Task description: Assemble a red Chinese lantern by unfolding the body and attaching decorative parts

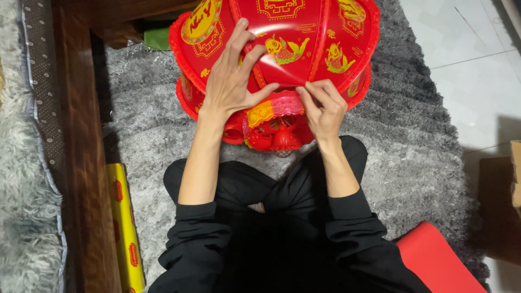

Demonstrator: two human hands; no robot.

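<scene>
The left hand (230, 87) lies splayed on the light, flimsy lantern (282, 49) mid-rug (412, 157), while the right hand (324, 108) pinches its rim.

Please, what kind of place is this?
Probably a room in a home: the person sits on a shaggy grey rug over pale floor tiles, beside dark wooden furniture, handling a red lantern.

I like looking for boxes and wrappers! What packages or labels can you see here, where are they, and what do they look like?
Yellow package: long and narrow, red oval marks, on the grey rug left of the person's knee.
Cardboard box: brown, only its corner shows at the right edge.
Red lantern: under both hands, gold fish and emblem prints.
</scene>
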